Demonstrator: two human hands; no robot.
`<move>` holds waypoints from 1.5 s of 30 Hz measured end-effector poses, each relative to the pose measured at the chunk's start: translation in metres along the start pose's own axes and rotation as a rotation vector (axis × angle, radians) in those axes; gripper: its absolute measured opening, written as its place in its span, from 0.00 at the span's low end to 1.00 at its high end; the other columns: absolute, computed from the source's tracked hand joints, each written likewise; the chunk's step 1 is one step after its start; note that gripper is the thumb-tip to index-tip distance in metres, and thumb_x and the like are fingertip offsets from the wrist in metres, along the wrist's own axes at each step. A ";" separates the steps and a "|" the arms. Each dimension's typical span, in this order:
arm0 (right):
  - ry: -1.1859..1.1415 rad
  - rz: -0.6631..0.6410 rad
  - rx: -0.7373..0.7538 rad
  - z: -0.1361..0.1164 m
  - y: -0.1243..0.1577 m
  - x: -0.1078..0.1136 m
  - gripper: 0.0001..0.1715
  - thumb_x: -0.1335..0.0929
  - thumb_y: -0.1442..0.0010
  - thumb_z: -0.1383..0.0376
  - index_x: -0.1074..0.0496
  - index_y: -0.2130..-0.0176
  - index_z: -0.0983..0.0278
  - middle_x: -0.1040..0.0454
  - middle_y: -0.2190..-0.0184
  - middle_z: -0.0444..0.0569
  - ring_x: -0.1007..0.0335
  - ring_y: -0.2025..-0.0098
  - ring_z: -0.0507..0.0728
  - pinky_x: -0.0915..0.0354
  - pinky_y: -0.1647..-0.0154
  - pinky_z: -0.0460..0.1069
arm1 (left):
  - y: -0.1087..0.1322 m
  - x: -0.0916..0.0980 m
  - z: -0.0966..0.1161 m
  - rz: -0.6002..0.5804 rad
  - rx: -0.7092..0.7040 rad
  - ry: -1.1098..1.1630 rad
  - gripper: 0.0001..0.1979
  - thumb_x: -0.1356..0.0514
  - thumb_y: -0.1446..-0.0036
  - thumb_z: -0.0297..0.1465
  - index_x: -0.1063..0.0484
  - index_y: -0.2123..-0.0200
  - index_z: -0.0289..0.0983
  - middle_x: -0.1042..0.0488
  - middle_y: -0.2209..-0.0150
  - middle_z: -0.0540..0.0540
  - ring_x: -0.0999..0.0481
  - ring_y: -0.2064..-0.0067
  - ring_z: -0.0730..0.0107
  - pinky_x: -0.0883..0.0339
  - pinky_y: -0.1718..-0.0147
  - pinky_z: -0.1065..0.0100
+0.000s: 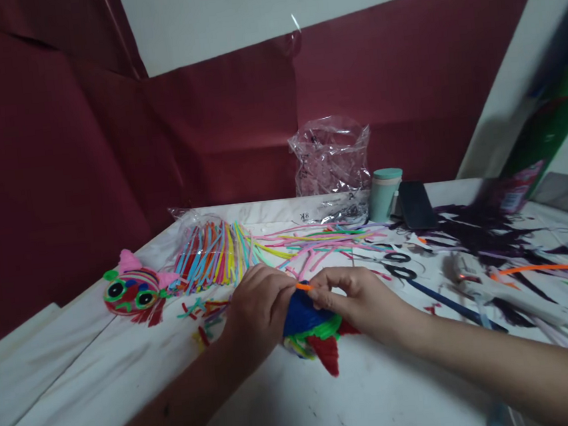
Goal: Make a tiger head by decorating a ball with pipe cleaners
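Both my hands meet over a craft figure (304, 315) made of fuzzy pipe cleaners, with a blue dome, a green band and red pointed pieces. A short orange pipe cleaner (304, 287) lies across the top of the blue part. My right hand (355, 293) pinches its right end between thumb and finger. My left hand (260, 306) is closed at its other end and against the figure's left side; the left fingertips are partly hidden. Cut pipe-cleaner scraps (200, 309) lie to the left of my left hand.
A pink-eared, striped figure (133, 291) sits left. Behind my hands lie bundled pipe cleaners (207, 254) and loose ones (311, 237). Black-handled scissors (399, 270), a glue gun (470, 272) and dark fuzz (472, 235) are right. A phone (416, 205), jar (386, 193) and plastic bag (331, 158) stand behind.
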State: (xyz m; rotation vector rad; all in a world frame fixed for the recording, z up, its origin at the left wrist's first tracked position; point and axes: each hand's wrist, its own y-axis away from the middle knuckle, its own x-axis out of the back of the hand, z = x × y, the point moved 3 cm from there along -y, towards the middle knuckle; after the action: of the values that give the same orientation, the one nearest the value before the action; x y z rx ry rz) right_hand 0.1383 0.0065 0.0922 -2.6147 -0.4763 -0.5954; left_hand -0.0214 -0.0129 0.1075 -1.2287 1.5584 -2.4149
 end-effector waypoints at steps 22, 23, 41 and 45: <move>0.442 0.194 0.459 -0.018 0.049 0.017 0.12 0.37 0.40 0.69 0.32 0.74 0.64 0.32 0.80 0.45 0.38 0.75 0.52 0.42 0.68 0.48 | 0.008 -0.008 0.028 -0.134 0.213 0.108 0.15 0.54 0.37 0.30 0.30 0.69 0.36 0.27 0.72 0.46 0.28 0.68 0.69 0.35 0.68 0.69; 0.419 0.193 0.430 -0.016 0.050 0.019 0.12 0.37 0.40 0.68 0.32 0.74 0.64 0.31 0.80 0.45 0.37 0.75 0.52 0.42 0.68 0.48 | 0.007 -0.006 0.027 -0.143 0.262 0.174 0.14 0.53 0.37 0.31 0.29 0.67 0.36 0.26 0.71 0.47 0.27 0.67 0.69 0.34 0.67 0.69; 0.082 0.196 0.102 0.001 0.071 0.026 0.09 0.36 0.41 0.63 0.28 0.64 0.64 0.26 0.71 0.47 0.31 0.67 0.54 0.36 0.67 0.48 | 0.023 -0.020 0.042 -0.040 0.432 0.408 0.09 0.44 0.44 0.30 0.30 0.76 0.36 0.28 0.75 0.49 0.29 0.71 0.70 0.37 0.68 0.68; 0.128 0.203 0.155 -0.002 0.073 0.026 0.08 0.37 0.42 0.65 0.28 0.67 0.63 0.26 0.72 0.47 0.31 0.68 0.54 0.36 0.66 0.48 | 0.024 -0.020 0.045 0.001 0.319 0.352 0.08 0.44 0.44 0.28 0.30 0.75 0.36 0.28 0.75 0.50 0.29 0.71 0.71 0.37 0.69 0.69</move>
State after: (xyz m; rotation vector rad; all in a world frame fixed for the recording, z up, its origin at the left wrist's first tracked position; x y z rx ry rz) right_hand 0.1890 -0.0507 0.0833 -2.4218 -0.2045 -0.6270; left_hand 0.0109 -0.0513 0.0861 -0.7811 1.1561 -2.8519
